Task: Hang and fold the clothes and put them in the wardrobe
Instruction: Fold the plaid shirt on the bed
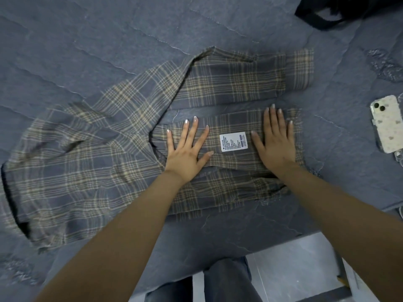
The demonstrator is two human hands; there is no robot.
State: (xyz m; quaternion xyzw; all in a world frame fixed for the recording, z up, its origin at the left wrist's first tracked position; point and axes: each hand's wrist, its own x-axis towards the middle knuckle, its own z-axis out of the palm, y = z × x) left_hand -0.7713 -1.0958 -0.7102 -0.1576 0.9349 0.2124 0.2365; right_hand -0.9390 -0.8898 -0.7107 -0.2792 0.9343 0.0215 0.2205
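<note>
Grey-and-tan plaid flannel garment (135,131) mid-frame on grey bed sheet (87,40), partly folded. Left hand (187,147), right hand (275,138) spread flat, pressing fold beside white care label (233,142). Remaining: finish folding, wardrobe.

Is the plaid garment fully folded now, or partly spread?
Partly spread: the plaid garment is doubled over under both hands, while its left part lies flat.

— Where are we, do we think?
— A bedroom at home. We stand at the edge of a bed (109,40) spread with a rumpled slate-grey sheet, a plaid garment (91,149) laid out flat on it.
— And we see personal things lying about — a phone (387,123) in a pale patterned case, a black bag (340,12) at the far corner.
— Pale floor tiles (290,269) below us, too.
</note>
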